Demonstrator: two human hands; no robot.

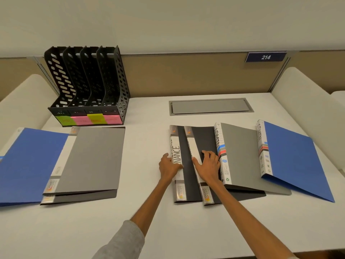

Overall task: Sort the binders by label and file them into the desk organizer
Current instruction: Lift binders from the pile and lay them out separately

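White worktop observed from above. Black desk organizer with four slots stands upright at the far left against the partition; a row of sticky notes, green, pink, yellow, pink, is fixed along its front base. Writing on the notes cannot be read.

Right of the organizer and nearer the camera, four binders are fanned flat in overlap: a dark binder with spine marked FINANCE, a second dark binder lying partly over it, then a grey binder, then a blue binder furthest from the organizer.

Directly in front of the organizer, a grey binder pair is stacked, with another blue binder partly under it on the side away from the fanned group.

Left hand is laid on the FINANCE spine edge, fingers curled over it. Right hand is pressed flat on the second dark binder's spine, fingers spread, nothing clasped. No binder is in the organizer.

A grey cable hatch is set into the worktop right of the organizer.
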